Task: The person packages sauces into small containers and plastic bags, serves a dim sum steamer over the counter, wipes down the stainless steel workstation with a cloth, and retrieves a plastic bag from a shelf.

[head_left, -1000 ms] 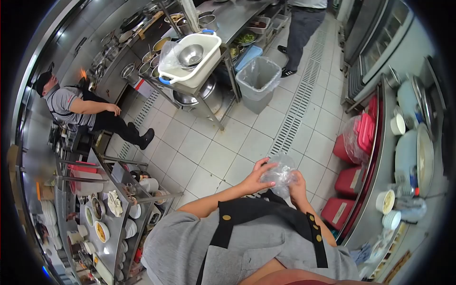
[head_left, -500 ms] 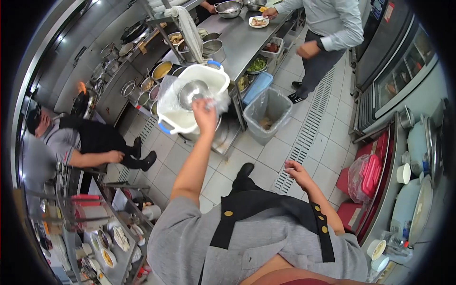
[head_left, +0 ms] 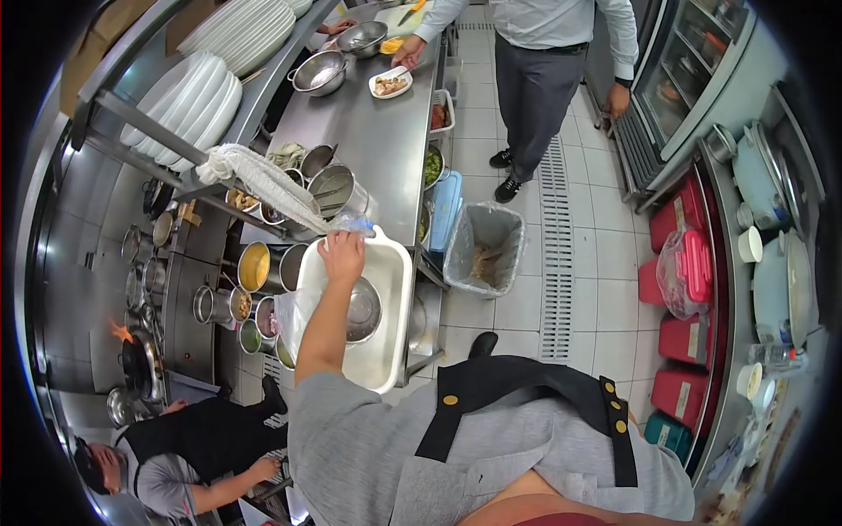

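My left hand (head_left: 342,257) reaches over the upper left edge of a white tub (head_left: 399,289), its fingers bent round crumpled clear plastic (head_left: 353,222) beside the tub's blue handle. Below the hand, a metal bowl (head_left: 364,314) lies inside the tub. A clear plastic bag (head_left: 294,314) hangs over the tub's left side, partly behind my forearm. My right hand is out of view.
Left of the tub stand several pots (head_left: 254,266); a towel (head_left: 263,184) hangs from the rack above. A lined bin (head_left: 485,250) is at the right. One person (head_left: 539,88) stands beyond with a small plate (head_left: 390,83); another (head_left: 197,447) is at lower left.
My left hand has moved from above the metal bowl to the tub's upper edge with clear plastic. My right hand has left the view. The view has turned and come closer to the tub.
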Motion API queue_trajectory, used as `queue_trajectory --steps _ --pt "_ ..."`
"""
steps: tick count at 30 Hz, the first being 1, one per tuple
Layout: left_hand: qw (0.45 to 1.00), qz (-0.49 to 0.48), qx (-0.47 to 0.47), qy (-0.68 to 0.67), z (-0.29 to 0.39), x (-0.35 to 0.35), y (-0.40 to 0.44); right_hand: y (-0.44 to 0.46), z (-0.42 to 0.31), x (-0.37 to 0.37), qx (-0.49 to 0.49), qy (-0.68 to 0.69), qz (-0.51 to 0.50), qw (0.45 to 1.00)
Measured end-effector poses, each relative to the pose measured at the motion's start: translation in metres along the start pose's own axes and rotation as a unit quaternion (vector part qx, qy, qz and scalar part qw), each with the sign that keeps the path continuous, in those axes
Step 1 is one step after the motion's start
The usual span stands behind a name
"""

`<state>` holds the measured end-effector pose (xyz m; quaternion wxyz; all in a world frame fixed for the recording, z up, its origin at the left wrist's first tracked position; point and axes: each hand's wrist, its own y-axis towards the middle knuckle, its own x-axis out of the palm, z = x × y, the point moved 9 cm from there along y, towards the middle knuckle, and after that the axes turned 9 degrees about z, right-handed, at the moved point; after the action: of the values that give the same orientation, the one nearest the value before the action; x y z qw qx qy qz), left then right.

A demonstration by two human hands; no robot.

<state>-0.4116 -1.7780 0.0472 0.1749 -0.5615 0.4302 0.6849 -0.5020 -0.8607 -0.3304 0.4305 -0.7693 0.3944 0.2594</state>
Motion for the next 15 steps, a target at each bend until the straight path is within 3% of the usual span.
queue_trajectory --steps 3,4,5,6,7,8,9,12,15 --pt "0.998 -0.049 0.026 0.023 -0.003 0.012 0.013 -0.049 -0.046 -0.007 -0.277 -0.142 0.034 0.95" --pt "0.995 -0.094 -0.006 0.021 -0.007 0.02 0.017 -0.037 -0.053 0.009 -0.274 -0.14 0.037 0.951" --pt "0.99 -0.138 -0.037 0.019 -0.007 0.023 0.022 0.0 -0.016 0.031 -0.062 -0.044 0.058 0.995" --pt "0.99 -0.137 -0.032 0.016 0.0 0.019 0.028 0.01 0.032 0.047 0.153 0.055 0.077 0.984" --pt "0.986 -0.153 -0.045 0.053 0.0 0.018 0.031 0.012 0.021 0.05 0.172 0.16 0.079 0.969" --pt "0.98 -0.169 -0.06 0.09 0.004 0.013 0.032 0.01 -0.049 0.03 0.187 0.262 0.081 0.943" --pt "0.98 -0.168 -0.057 0.086 0.014 0.007 0.029 -0.005 -0.121 -0.015 0.183 0.239 0.043 0.953" --pt "0.997 0.067 -0.041 -0.021 0.079 -0.062 0.023 0.001 -0.153 -0.025 0.143 0.193 0.077 0.968" --pt "0.984 0.032 0.057 -0.164 0.206 -0.062 0.002 -0.027 -0.174 -0.052 0.127 0.216 0.092 0.964"
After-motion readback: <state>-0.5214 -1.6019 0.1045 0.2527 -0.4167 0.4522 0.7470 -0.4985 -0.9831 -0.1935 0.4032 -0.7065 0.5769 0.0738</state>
